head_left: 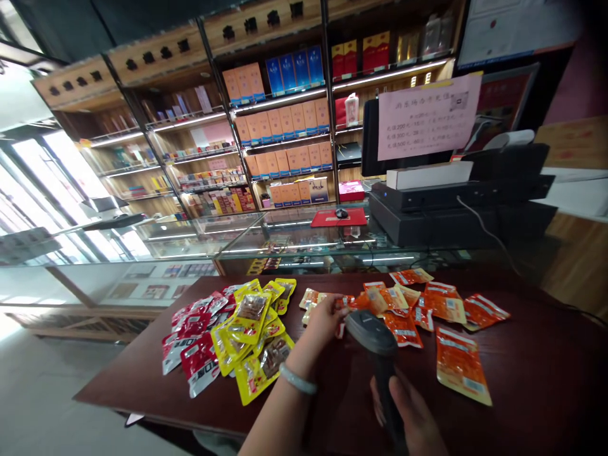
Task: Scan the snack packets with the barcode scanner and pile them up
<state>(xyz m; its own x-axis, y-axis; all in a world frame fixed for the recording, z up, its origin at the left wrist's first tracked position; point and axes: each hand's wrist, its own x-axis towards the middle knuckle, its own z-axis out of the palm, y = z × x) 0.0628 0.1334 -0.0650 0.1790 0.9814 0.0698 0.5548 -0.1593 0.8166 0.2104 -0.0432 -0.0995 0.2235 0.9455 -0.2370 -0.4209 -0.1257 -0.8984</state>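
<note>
The right grip (411, 406) wraps a scanner's (373, 334) stiff handle, while at eleven o'clock the left grip (327, 321) pinches an orange packet (367, 304), probably light, soft and slippery, best held by its edge.

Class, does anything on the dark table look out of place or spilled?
No spill shows. One orange packet looks slightly stray: it lies at the right, nearer the camera than the other orange packets.

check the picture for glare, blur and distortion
All in the head view: windows at left blown out; glass counter streaked with glare; orange packet beside the left hand blurred; shelving leaning, suggesting wide-lens distortion; top-right corner dark.
</note>
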